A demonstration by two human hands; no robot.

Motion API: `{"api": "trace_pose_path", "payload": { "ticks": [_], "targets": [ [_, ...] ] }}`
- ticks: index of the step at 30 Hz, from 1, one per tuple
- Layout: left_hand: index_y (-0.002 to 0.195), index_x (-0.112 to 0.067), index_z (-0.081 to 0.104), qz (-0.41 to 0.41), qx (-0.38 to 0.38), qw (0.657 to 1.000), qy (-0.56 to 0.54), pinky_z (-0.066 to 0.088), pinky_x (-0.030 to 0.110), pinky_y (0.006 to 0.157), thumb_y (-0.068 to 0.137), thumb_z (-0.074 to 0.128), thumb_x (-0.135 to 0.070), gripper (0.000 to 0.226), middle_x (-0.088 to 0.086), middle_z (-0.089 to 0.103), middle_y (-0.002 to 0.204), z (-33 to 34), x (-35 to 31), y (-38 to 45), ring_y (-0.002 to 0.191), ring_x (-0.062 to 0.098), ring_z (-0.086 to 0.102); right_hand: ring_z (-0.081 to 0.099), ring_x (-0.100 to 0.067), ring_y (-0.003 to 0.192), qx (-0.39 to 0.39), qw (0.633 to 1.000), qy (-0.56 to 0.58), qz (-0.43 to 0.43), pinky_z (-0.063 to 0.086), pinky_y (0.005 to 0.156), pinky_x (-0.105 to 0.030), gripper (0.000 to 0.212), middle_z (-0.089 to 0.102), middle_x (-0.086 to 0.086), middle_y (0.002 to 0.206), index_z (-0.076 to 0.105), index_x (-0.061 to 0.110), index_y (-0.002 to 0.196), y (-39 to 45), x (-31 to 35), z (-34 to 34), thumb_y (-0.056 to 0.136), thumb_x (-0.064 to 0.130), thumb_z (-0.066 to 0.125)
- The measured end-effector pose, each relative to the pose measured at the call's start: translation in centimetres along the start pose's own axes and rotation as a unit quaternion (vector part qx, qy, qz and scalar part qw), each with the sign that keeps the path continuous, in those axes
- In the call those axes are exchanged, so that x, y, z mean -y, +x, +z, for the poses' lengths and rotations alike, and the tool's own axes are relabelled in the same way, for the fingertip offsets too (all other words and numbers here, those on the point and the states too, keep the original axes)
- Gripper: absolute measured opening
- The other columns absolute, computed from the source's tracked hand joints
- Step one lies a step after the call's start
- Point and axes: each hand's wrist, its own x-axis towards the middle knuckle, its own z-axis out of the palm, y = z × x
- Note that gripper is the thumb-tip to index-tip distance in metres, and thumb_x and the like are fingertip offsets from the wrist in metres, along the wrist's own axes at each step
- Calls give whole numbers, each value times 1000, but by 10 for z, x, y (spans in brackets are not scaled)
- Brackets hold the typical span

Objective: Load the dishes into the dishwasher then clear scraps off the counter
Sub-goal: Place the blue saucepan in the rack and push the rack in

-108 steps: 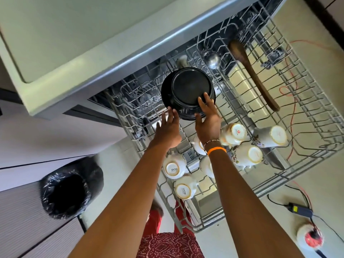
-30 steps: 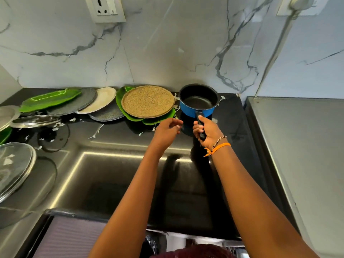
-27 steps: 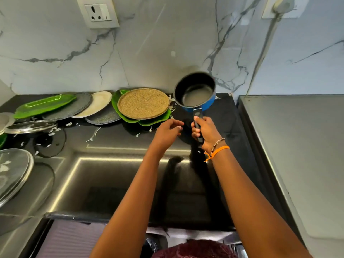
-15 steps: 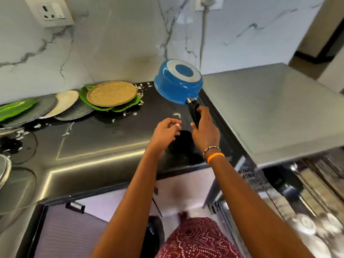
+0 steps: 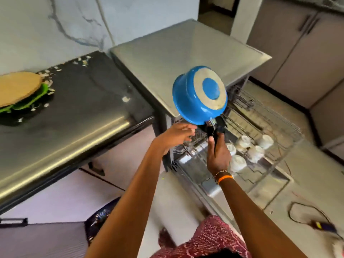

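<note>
**Blue saucepan held over the open dishwasher**

The right hand [image 5: 218, 154] grips the black handle of the blue saucepan [image 5: 199, 95], which is tilted bottom-up above the pulled-out rack [image 5: 275, 127]. The left hand [image 5: 176, 135] hovers beside it, fingers loosely curled and empty. White cups [image 5: 249, 149] sit in the rack.
</note>
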Motion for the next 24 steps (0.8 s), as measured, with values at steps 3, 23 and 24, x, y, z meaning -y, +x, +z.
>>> {"api": "trace_pose_path", "payload": {
  "ticks": [3,23,24],
  "targets": [
    [120,-14,51,-28,31,999,14,44,10,58,99,44,-15,22,1,55,103,33,-6,31,76,2,53,61,-44,88,3,999,-6,51,41,64,-39,71,65,-20,101,48,5,115,2,-50,-22,83,58,15],
    [123,3,54,-183,-134,974,-15,47,26,77,86,57,-8,38,16,60,104,99,86,169,88,21,62,60,-40,99,317,926,-195,61,44,72,-42,38,59,-17,117,39,9,127,113,-186,46,96,30,42],
    [124,0,54,-174,-158,972,7,44,30,86,88,56,-9,38,18,60,114,98,92,176,103,27,60,60,-41,98,319,926,-194,60,44,70,-42,37,59,-18,117,38,8,127,114,-188,58,96,29,42]
  ]
}}
